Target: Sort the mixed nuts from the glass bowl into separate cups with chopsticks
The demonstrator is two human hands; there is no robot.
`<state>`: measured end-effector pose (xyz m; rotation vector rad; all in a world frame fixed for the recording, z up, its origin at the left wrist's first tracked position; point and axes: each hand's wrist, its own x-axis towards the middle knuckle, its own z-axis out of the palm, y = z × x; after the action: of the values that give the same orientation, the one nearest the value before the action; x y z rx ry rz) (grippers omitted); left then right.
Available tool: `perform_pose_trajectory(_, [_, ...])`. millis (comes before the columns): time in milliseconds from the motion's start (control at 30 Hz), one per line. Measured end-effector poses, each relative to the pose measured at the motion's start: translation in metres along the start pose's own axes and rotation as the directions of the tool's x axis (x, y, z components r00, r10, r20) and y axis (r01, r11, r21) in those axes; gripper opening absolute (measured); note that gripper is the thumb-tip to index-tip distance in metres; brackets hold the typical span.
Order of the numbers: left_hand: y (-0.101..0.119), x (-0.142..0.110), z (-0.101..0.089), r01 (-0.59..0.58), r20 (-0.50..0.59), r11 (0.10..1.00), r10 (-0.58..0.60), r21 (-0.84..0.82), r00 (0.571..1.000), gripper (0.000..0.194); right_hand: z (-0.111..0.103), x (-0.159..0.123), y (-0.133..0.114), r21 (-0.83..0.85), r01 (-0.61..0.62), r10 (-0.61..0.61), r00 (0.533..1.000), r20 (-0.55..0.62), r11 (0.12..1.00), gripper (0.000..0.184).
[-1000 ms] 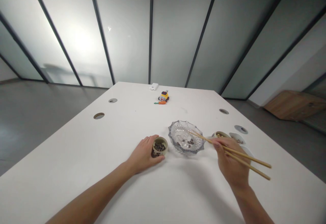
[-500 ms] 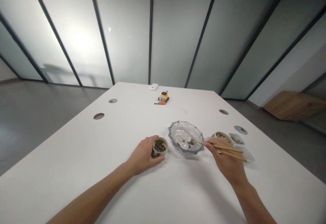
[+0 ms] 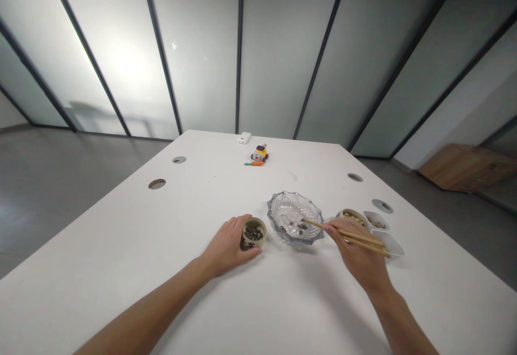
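My left hand [image 3: 230, 244] is wrapped around a small ceramic cup [image 3: 253, 242] with dark characters on its side. Dark beans [image 3: 253, 232] lie inside the cup. Just right of it stands a clear glass bowl [image 3: 278, 204] with a scalloped rim, and several dark beans [image 3: 301, 227] rest on its bottom. My right hand [image 3: 361, 252] grips a pair of wooden chopsticks [image 3: 363, 238]. Their tips reach over the rim into the bowl, close to the beans; whether they pinch one I cannot tell.
Behind my right hand are a round cup of pale pieces [image 3: 350, 216] and small white dishes [image 3: 393, 244]. Farther back sit a toy car [image 3: 259, 153], an orange carrot-like item [image 3: 255, 164] and a white box [image 3: 244, 138]. Round holes [image 3: 156, 184] pierce the white table [image 3: 161, 231].
The chopstick tips have shifted slightly away from me and left inside the glass bowl. My left hand and the cup have stayed put.
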<state>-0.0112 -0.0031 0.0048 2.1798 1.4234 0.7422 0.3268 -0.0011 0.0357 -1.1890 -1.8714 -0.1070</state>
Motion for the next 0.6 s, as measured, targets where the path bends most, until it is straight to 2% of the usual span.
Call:
perform_pose_trajectory(333, [-0.0003, 0.0000, 0.0002, -0.009, 0.000, 1.000, 0.009, 0.002, 1.000, 0.068, 0.0016, 0.0016, 0.0017, -0.019, 0.017, -0.017, 1.000, 0.003, 1.000, 0.038])
perform_pose_trajectory(600, [-0.0030, 0.0002, 0.0017, -0.015, -0.012, 1.000, 0.015, -0.001, 1.000, 0.068, 0.0061, -0.0019, 0.0079, -0.017, -0.021, 0.022, 1.000, 0.022, 1.000, 0.038])
